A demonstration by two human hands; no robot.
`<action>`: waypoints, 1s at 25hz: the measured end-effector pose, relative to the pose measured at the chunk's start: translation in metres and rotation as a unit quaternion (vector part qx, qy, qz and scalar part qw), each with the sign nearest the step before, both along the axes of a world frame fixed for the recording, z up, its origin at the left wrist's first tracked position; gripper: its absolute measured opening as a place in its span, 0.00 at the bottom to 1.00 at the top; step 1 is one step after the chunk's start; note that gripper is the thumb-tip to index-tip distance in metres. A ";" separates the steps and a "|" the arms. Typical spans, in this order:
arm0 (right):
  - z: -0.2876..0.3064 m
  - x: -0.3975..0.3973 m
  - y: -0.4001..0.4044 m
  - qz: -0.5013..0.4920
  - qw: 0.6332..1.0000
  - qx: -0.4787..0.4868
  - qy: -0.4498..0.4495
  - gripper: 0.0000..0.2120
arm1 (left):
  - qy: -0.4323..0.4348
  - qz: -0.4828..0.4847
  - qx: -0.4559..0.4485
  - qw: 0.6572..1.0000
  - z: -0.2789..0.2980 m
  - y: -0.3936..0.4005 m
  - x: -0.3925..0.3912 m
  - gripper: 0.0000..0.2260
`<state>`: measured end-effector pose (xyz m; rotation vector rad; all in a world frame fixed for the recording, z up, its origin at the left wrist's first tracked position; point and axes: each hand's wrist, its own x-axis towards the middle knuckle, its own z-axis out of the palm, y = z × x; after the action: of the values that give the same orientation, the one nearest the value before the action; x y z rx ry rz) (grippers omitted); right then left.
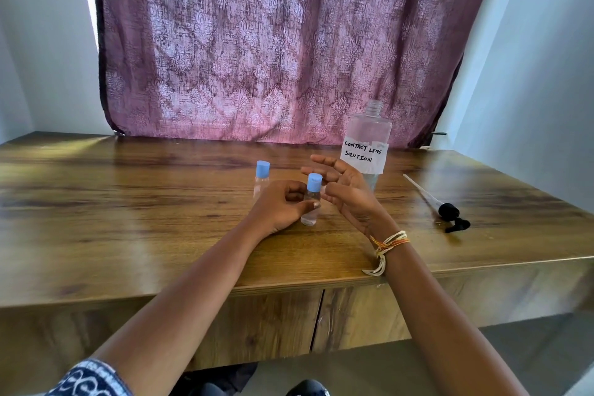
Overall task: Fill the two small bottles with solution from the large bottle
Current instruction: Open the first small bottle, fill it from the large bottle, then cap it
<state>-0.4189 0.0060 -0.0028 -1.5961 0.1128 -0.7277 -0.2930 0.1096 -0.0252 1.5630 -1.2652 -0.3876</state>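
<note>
Status check — progress of the fill task.

Large bottle: standing upright at the rear right of the wooden table, neck uncapped, paper label reading "CONTACT LENS SOLUTION". Clear liquid inside; exact level hard to tell. Pump head with dip tube: removed and laid flat on the table, well apart to the right. Opening step therefore judged complete.

Near small bottle: upright at table centre, blue cap fitted, pinched on its body between thumb and fingers of the left hand. A little clear liquid seems to show at the base; fill level otherwise uncertain.

Far small bottle: upright just behind and left of the first, blue cap fitted, partly hidden by the left hand. Contents not discernible.

Right hand: fingers spread and relaxed, holding nothing, just beside the near bottle's cap, in front of the large bottle.

Assessment — both small bottles capped, so either not yet opened or already filled and closed; not decidable from this view. If unfilled: uncap each, pour from the large bottle, recap. Narrow necks — spill risk while pouring.
</note>
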 end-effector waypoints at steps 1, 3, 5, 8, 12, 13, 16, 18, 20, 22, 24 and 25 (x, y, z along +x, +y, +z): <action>0.001 0.000 0.000 0.012 1.000 0.000 0.001 0.27 | -0.002 -0.001 0.000 1.000 0.000 0.000 0.000 0.13; 0.001 -0.001 0.000 0.024 1.000 0.002 0.001 0.28 | -0.007 0.000 -0.003 1.000 0.000 0.000 0.000 0.13; 0.001 -0.001 0.001 0.015 1.000 -0.003 0.006 0.26 | -0.009 -0.001 -0.006 1.000 0.001 0.001 0.000 0.12; -0.002 -0.001 0.000 -0.019 0.999 -0.026 0.020 0.25 | -0.009 -0.009 -0.014 1.000 0.000 0.001 0.000 0.11; -0.001 -0.001 0.002 -0.020 1.000 -0.014 0.014 0.27 | -0.006 -0.006 -0.011 1.000 0.000 0.000 0.000 0.12; 0.000 -0.001 0.001 -0.013 1.000 -0.002 0.015 0.26 | -0.003 -0.002 -0.005 1.000 0.000 0.000 0.000 0.12; 0.000 -0.002 -0.003 0.022 1.000 0.009 0.007 0.24 | -0.002 0.007 0.012 1.000 0.000 0.000 0.000 0.15; -0.001 -0.001 -0.003 0.016 1.000 0.000 0.000 0.23 | -0.003 0.006 0.013 1.000 0.000 0.000 0.000 0.15; -0.001 -0.001 -0.001 -0.011 1.000 -0.010 0.003 0.22 | -0.005 0.002 0.008 1.000 0.000 0.001 0.000 0.14; -0.001 -0.001 0.000 -0.033 0.999 -0.026 0.002 0.20 | -0.010 0.005 0.001 1.000 0.000 0.000 0.000 0.14; 0.000 0.000 0.002 -0.058 0.998 -0.039 0.007 0.20 | -0.015 0.008 -0.003 1.000 -0.001 0.000 0.000 0.13; 0.000 0.001 0.003 -0.072 0.996 -0.048 0.011 0.20 | -0.018 0.008 -0.005 1.000 -0.001 0.001 0.000 0.13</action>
<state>-0.4180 0.0094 -0.0025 -1.7006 0.2132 -0.8386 -0.2927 0.1103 -0.0262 1.5763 -1.2804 -0.3434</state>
